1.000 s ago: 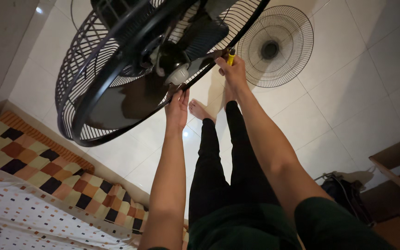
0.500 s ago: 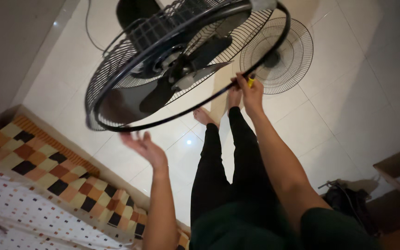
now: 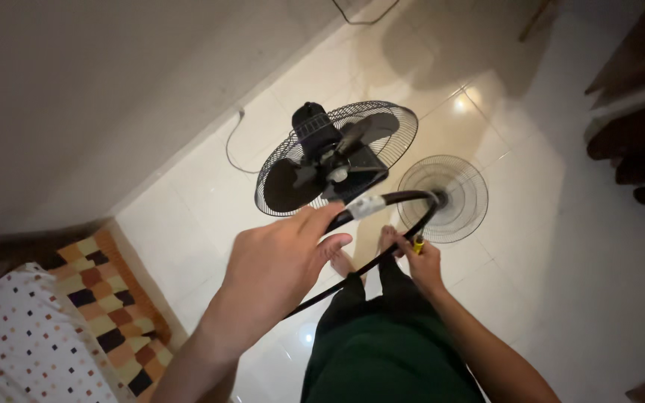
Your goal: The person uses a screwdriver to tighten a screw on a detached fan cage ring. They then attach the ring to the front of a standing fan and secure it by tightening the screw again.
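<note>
My left hand (image 3: 281,263) grips a thin black hoop, the fan's rim band (image 3: 382,200), near a pale patch on it. My right hand (image 3: 425,263) holds a yellow-handled screwdriver (image 3: 417,245) and pinches the hoop's far side. The hoop hangs free above my legs in dark trousers (image 3: 382,351). Beyond it on the floor sits the black fan (image 3: 335,157), showing its rear grille, blades and motor housing. Its loose front grille (image 3: 453,195) lies flat on the tiles to the right.
A mattress with a spotted sheet (image 3: 24,343) and a checked orange-and-black blanket (image 3: 110,313) lie at the lower left. The fan's cord (image 3: 231,149) runs toward the grey wall (image 3: 98,89). Dark wooden furniture (image 3: 636,142) stands at the right. White floor tiles (image 3: 561,283) surround me.
The black hoop has come away from the fan and is in both my hands. My left hand went from open to gripping it. The fan is farther away and the view has pulled back.
</note>
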